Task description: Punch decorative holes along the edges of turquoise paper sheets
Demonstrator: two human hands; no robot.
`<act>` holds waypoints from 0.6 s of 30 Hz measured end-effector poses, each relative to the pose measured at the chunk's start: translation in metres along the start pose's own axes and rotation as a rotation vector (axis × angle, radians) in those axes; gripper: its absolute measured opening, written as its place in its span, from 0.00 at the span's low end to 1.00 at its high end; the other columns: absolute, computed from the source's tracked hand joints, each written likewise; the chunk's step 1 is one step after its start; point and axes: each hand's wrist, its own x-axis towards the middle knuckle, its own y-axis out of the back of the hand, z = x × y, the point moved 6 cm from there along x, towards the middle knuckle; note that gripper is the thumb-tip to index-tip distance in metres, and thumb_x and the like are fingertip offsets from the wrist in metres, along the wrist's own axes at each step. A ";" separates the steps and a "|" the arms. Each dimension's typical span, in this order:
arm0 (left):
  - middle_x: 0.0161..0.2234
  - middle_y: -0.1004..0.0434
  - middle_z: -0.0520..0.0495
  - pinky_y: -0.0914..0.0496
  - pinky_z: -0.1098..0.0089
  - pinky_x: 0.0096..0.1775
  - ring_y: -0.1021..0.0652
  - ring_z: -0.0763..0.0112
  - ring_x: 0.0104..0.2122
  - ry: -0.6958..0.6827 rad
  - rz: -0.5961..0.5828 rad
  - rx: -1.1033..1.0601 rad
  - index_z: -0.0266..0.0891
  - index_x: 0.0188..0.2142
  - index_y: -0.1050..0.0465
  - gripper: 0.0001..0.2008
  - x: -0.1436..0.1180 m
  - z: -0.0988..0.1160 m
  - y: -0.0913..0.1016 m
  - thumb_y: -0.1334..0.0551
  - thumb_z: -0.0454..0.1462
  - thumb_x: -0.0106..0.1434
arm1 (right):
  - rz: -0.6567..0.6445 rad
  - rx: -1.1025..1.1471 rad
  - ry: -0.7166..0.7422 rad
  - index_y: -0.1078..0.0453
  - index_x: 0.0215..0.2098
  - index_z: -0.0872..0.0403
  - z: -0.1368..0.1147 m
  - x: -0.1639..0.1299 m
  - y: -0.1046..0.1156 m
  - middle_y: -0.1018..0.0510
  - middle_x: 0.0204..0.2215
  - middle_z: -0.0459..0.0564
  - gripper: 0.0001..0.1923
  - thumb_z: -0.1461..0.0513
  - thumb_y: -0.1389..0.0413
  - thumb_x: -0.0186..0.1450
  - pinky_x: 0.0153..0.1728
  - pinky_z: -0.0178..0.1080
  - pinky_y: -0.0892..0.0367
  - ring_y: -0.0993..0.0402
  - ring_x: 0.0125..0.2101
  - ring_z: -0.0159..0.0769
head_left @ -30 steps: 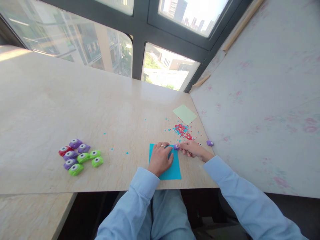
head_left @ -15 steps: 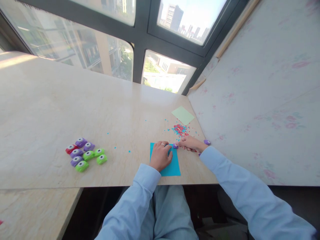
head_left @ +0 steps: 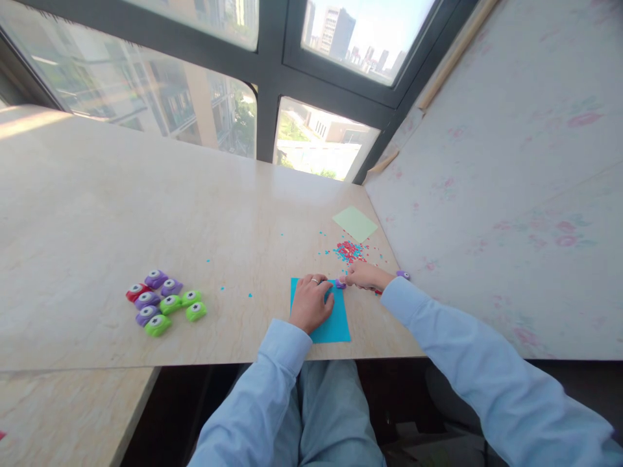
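My left hand (head_left: 311, 303) lies over a sheet of blue paper (head_left: 335, 329), its thumb apart from the fingers and the fingertips near the paper's far edge. It wears a ring. My right hand (head_left: 363, 275) is closed on a small purple craft punch (head_left: 340, 284) at the sheet's far right corner. The punch touches the paper's edge; how far the paper goes into it is hidden. Just beyond the right hand lies a heap of red and blue paper bits (head_left: 349, 251). A red thing (head_left: 378, 292) shows partly under the right wrist.
Several purple, green and red craft punches (head_left: 170, 303) stand in a cluster on the left of the table (head_left: 233, 220). A pale green paper (head_left: 355, 224) lies beyond the paper bits. Another purple punch (head_left: 403, 275) sits by the flowered wall (head_left: 487, 194). Windows (head_left: 321, 139) border the back.
My right forearm and wrist have shifted slightly left and now cover more of the purple thing beneath them. The left hand and the blue paper keep their places; the view has shifted a little.
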 end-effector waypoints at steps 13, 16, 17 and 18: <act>0.47 0.23 0.44 0.34 0.57 0.48 0.27 0.57 0.47 -0.011 -0.010 0.041 0.41 0.41 0.22 0.08 0.000 0.001 0.000 0.39 0.35 0.63 | -0.008 -0.265 0.005 0.23 0.26 0.60 -0.011 0.003 -0.004 0.27 0.15 0.51 0.20 0.54 0.45 0.67 0.23 0.34 0.39 0.32 0.17 0.34; 0.47 0.23 0.44 0.34 0.56 0.48 0.27 0.57 0.48 -0.012 -0.005 0.048 0.42 0.41 0.22 0.08 0.000 0.001 0.000 0.39 0.35 0.63 | -0.017 -0.319 0.004 0.21 0.28 0.61 -0.013 0.007 -0.006 0.22 0.19 0.56 0.20 0.55 0.46 0.67 0.26 0.35 0.35 0.25 0.23 0.39; 0.46 0.23 0.44 0.34 0.56 0.48 0.27 0.57 0.48 -0.012 -0.003 0.049 0.42 0.41 0.22 0.08 0.000 0.001 0.000 0.39 0.35 0.63 | -0.015 -0.332 0.006 0.20 0.30 0.61 -0.013 0.008 -0.006 0.21 0.21 0.57 0.20 0.55 0.46 0.68 0.28 0.35 0.34 0.24 0.24 0.40; 0.46 0.23 0.44 0.34 0.56 0.48 0.27 0.57 0.48 -0.012 -0.002 0.049 0.42 0.40 0.22 0.08 0.000 0.001 -0.001 0.39 0.35 0.63 | -0.010 -0.341 0.010 0.20 0.32 0.62 -0.013 0.008 -0.006 0.20 0.22 0.58 0.20 0.55 0.47 0.68 0.29 0.36 0.34 0.23 0.26 0.41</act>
